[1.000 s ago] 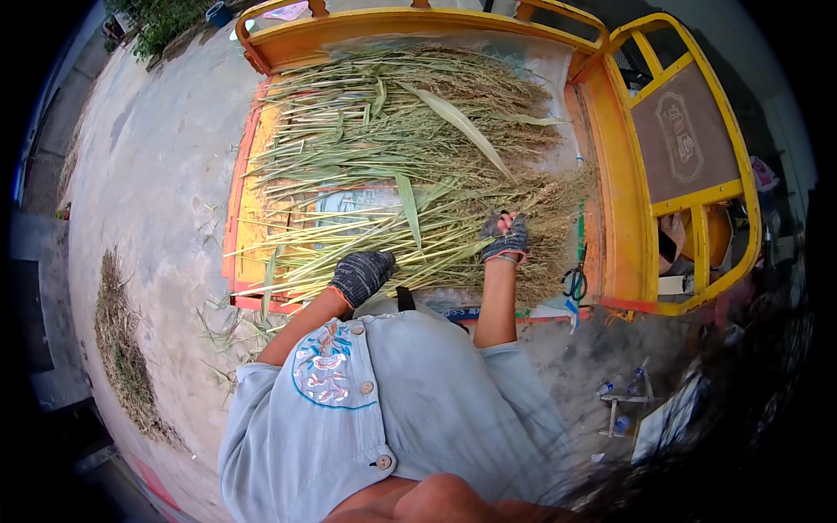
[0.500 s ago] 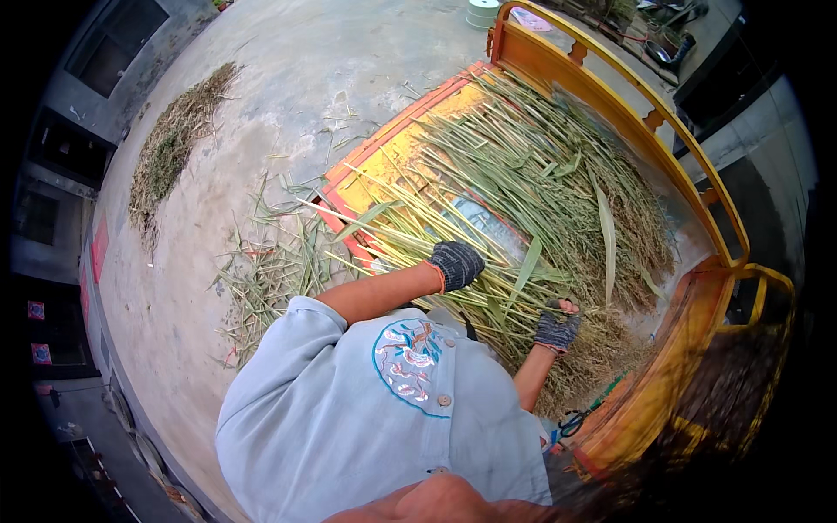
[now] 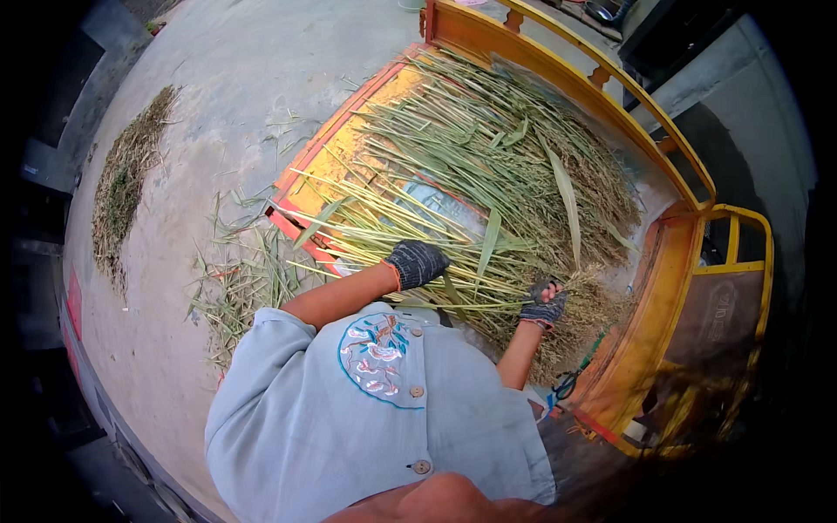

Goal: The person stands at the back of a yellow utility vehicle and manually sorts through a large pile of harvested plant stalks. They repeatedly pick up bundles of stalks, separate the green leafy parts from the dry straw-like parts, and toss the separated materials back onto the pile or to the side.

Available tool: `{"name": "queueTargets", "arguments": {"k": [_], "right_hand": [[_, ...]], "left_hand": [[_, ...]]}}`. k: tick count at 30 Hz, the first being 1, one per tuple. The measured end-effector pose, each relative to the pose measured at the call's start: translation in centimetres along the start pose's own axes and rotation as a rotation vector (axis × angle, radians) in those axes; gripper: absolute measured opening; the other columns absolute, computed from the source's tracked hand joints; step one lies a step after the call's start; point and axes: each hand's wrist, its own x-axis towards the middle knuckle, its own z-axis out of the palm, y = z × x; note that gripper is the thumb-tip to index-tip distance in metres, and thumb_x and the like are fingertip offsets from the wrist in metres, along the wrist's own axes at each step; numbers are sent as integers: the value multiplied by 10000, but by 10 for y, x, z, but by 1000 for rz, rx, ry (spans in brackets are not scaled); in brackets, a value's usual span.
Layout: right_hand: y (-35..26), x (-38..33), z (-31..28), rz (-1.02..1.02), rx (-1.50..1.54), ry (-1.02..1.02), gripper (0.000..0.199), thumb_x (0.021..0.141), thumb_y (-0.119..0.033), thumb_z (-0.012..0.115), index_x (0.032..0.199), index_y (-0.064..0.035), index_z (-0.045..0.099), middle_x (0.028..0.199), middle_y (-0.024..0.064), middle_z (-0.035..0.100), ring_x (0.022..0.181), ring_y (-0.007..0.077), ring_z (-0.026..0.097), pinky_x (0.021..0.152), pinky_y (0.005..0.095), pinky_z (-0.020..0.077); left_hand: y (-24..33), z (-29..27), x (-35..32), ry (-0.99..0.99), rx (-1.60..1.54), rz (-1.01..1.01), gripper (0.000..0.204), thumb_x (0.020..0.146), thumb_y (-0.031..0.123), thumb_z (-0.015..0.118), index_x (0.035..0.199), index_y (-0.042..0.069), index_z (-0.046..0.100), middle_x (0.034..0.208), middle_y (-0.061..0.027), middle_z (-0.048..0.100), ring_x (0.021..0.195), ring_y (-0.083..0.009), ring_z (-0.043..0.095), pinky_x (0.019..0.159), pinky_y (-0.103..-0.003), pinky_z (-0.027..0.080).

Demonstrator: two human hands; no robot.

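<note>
A bed of long cut stalks (image 3: 462,139) with long leaves and feathery seed heads (image 3: 582,187) lies across the yellow cargo bed (image 3: 327,166) of a cart, cut ends to the left and heads to the right. My left hand (image 3: 418,263), in a dark knitted glove with an orange cuff, is closed over paler stalks on the near side. Further right, my right hand (image 3: 544,303) wears a similar glove with bare fingertips showing. Its fingers are curled around stalks just below the near seed heads (image 3: 580,318). The palms are hidden.
Yellow metal rails (image 3: 623,78) edge the bed's far right side, beside the cart's yellow-framed front (image 3: 724,288). Loose leaf scraps (image 3: 240,283) litter the concrete ground at left. Beyond them lies a dried plant heap (image 3: 131,187). A dark-handled tool (image 3: 567,386) sits near my right forearm.
The view has shifted, so the cart and stalks appear further left and slightly higher. Both hands stay at the near stalks; my right fingers look more curled.
</note>
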Motion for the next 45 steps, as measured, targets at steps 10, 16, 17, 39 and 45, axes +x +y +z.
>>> {"name": "queueTargets", "arguments": {"k": [10, 16, 17, 39, 45], "right_hand": [[-62, 26, -25, -147, -208, 647, 262, 914, -296, 376, 752, -101, 443, 506, 7, 362, 415, 147, 280, 405, 294, 274], [-141, 30, 8, -236, -222, 670, 286, 905, -331, 387, 1032, -79, 343, 873, 82, 354, 643, 193, 385, 624, 348, 322], [-153, 32, 9, -215, -317, 701, 327, 902, -338, 395, 1085, -77, 326, 946, 95, 354, 692, 201, 409, 670, 357, 333], [-313, -77, -203, 140, -2208, 1471, 551, 808, -316, 535, 1296, -133, 356, 1289, 168, 384, 1147, 340, 422, 906, 413, 418], [-329, -73, -210, 79, -2203, 1375, 477, 841, -208, 501, 1275, -79, 349, 1277, 189, 399, 1107, 310, 466, 833, 396, 468]], "left_hand": [[-55, 52, -40, -194, -206, -78, 312, 792, 352, 562, 855, 52, 620, 776, -186, 601, 725, -334, 569, 639, -400, 449], [-97, 35, -67, -195, -783, -392, 217, 772, 164, 627, 909, -4, 640, 709, -57, 620, 628, -110, 554, 594, -259, 449], [-101, 34, -68, -217, -675, -454, 191, 766, 145, 626, 885, -3, 649, 719, -72, 632, 631, -122, 565, 606, -265, 453], [-28, 30, -52, -100, -438, -812, 237, 691, 172, 715, 859, 10, 666, 788, -76, 658, 708, -132, 598, 684, -267, 474], [-42, 15, -37, -212, -416, -737, 247, 697, 125, 686, 914, 15, 641, 754, -65, 647, 622, -114, 587, 526, -258, 481]]}}
